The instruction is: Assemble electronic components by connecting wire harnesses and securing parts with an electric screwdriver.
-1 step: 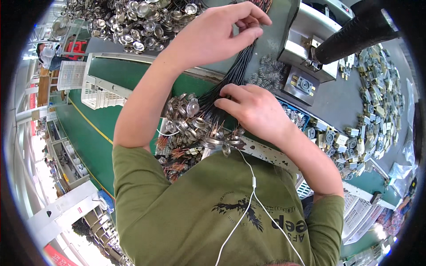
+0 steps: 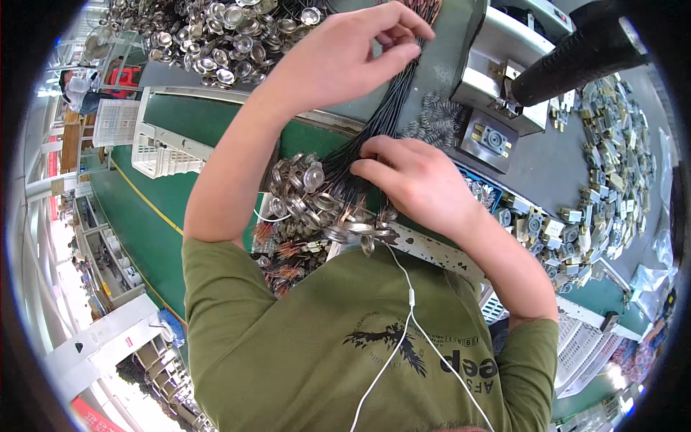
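A thick bundle of black wires [image 2: 389,108] runs from upper right down toward the table's near edge. At its upper part, by the orange-tipped ends [image 2: 429,9], my left hand [image 2: 338,57] has its fingers curled at the wires, thumb alongside. Lower down, my right hand [image 2: 425,183] is closed about the bundle, thumb and forefinger toward the left; its other fingers are hidden. Round metal cup-shaped parts [image 2: 306,191] hang clustered at the bundle's lower end, close to my shirt.
More metal cups [image 2: 223,43] are heaped at the far left. Loose springs [image 2: 439,115] lie right of the wires, beside a metal fixture block [image 2: 489,140] and a machine with a black handle [image 2: 576,57]. Many small square assemblies [image 2: 604,173] cover the right side. A white crate [image 2: 162,155] stands left.
My left hand has shifted slightly left. My right hand has moved a little to the right, and the hanging metal cups have swayed slightly.
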`<control>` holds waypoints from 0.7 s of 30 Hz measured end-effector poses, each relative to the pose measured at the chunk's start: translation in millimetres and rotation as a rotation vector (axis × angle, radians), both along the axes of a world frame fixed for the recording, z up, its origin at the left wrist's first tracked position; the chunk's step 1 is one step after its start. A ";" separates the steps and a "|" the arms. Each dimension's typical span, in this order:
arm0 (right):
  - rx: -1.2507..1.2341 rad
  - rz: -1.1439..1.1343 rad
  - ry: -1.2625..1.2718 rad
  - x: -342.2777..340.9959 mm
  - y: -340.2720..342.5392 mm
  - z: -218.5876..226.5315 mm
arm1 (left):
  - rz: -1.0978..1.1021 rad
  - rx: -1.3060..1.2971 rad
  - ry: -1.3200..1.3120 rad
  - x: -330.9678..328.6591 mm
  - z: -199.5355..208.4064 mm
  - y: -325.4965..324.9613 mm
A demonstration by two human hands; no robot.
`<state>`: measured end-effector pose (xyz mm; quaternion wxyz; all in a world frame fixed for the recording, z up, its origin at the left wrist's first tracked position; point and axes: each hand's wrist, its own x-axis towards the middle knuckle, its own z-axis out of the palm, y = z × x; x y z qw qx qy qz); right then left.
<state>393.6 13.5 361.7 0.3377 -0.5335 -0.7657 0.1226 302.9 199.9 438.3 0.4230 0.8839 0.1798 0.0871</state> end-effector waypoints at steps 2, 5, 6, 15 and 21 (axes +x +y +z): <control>0.026 -0.012 0.155 7.9 -7.4 -2.8 | -0.068 0.104 0.066 -12.6 -4.9 10.1; 0.007 0.021 0.189 18.1 -26.1 -8.6 | -0.201 0.215 0.209 -41.8 -21.4 19.4; 0.005 0.027 0.171 16.3 -28.9 -6.7 | -0.257 0.203 0.405 -47.8 -23.4 16.3; -0.002 -0.031 0.151 -0.4 -14.2 4.5 | -0.337 -0.036 0.634 -40.1 1.2 27.0; 0.180 -0.136 0.203 -6.0 -2.9 25.9 | -0.364 -0.361 0.347 -26.7 -15.1 -0.1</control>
